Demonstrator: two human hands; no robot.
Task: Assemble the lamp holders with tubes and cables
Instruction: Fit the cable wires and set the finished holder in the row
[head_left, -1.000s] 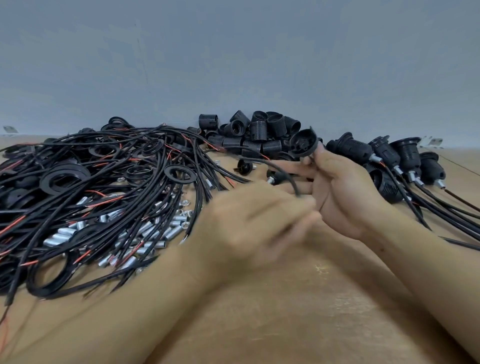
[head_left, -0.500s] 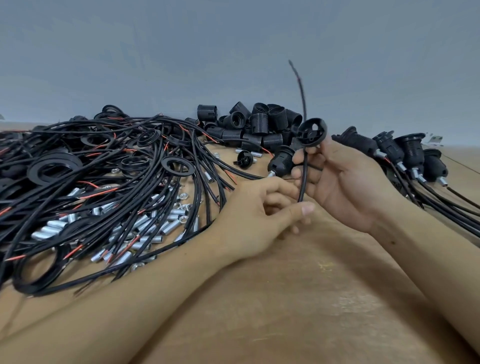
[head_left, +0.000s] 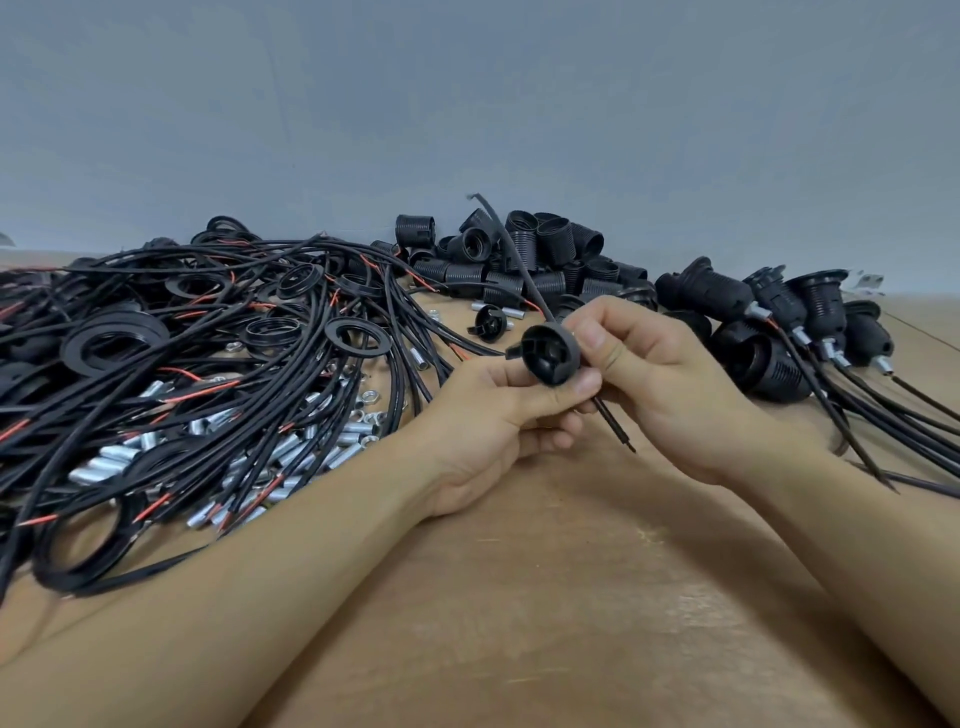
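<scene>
Both hands meet over the middle of the wooden table (head_left: 571, 597). My left hand (head_left: 498, 421) and my right hand (head_left: 660, 384) together pinch a black lamp holder cap (head_left: 550, 353), its open side facing me. A black cable (head_left: 511, 249) runs through the cap: one end sticks up behind it, the other end pokes out below, between my hands. My right thumb and forefinger press on the cap's right rim. My left thumb lies under it.
A big tangle of black and red cables (head_left: 208, 353) with black rings covers the left. Silver tubes (head_left: 291, 447) and nuts lie beneath it. Threaded black holder bodies (head_left: 530, 260) pile at the back. Several assembled holders with cables (head_left: 779, 322) lie at the right.
The cap has come down from my right fingertips to between both hands. My left hand has risen to grip it. The cable's upper end now leans left and stands lower.
</scene>
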